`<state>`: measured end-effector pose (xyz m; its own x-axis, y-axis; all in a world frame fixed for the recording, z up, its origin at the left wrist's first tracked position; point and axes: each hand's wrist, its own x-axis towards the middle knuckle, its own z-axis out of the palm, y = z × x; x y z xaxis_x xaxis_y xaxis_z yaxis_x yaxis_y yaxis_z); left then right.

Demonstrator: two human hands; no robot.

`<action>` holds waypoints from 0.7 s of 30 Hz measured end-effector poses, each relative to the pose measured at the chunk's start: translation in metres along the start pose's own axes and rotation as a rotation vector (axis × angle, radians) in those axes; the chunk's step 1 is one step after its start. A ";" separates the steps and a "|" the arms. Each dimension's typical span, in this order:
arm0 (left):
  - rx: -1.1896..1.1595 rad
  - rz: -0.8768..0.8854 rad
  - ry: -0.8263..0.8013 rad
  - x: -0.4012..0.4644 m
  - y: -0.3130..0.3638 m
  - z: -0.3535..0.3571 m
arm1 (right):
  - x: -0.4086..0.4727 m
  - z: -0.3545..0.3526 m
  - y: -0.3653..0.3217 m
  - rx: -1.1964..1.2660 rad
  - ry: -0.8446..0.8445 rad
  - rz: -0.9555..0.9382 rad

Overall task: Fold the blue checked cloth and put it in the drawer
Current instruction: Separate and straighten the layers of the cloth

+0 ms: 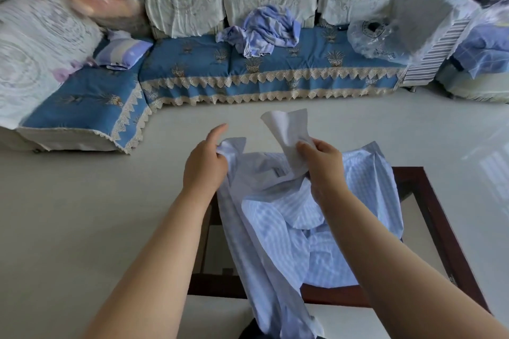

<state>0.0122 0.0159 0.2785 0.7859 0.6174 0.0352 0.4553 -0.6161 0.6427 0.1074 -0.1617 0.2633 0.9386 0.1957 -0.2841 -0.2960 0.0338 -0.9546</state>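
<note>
While it hangs half-lifted over the dark wood-framed table [429, 201], the blue checked cloth [316, 234] reads as a light, thin, limp garment, a pale striped shirt by its white collar: it will sag and slide unless taken at firm edges such as collar, shoulders or hem. Above the table's far edge, left hand [205, 165] pinches a pale corner, fingers curled round it; right hand [321, 158] grips the upturned white collar piece. Beyond the table, pale floor [82, 201]. Beyond that, blue sofa cover [275, 69] with lace trim, carrying a crumpled blue-white cloth [261, 30], a small striped pillow [121, 53] to its left, a clear plastic bag [374, 36] to its right. No drawer in view
</note>
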 end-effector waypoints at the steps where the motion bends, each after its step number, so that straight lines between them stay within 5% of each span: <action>1: 0.131 0.099 -0.035 0.000 -0.002 -0.001 | 0.001 0.000 -0.003 0.024 -0.003 0.006; 6: 0.463 0.258 -0.210 -0.001 -0.015 0.001 | 0.003 0.002 -0.016 -0.030 -0.117 0.058; 12: 0.509 0.161 0.117 0.002 -0.016 -0.010 | -0.004 0.010 -0.021 -0.186 -0.118 -0.087; 15: 0.262 -0.084 0.220 0.006 -0.008 -0.020 | -0.010 0.017 -0.024 -0.368 -0.025 -0.289; 17: -0.115 -0.277 0.169 0.009 0.000 -0.025 | -0.019 0.023 -0.027 -0.432 -0.066 -0.341; 21: -0.550 -0.300 0.046 -0.008 0.031 -0.011 | -0.039 0.041 -0.020 -0.559 -0.276 -0.372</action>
<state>0.0151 -0.0030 0.3061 0.6329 0.7524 -0.1825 0.3614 -0.0786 0.9291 0.0697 -0.1296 0.2975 0.8589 0.5111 0.0311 0.2383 -0.3453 -0.9077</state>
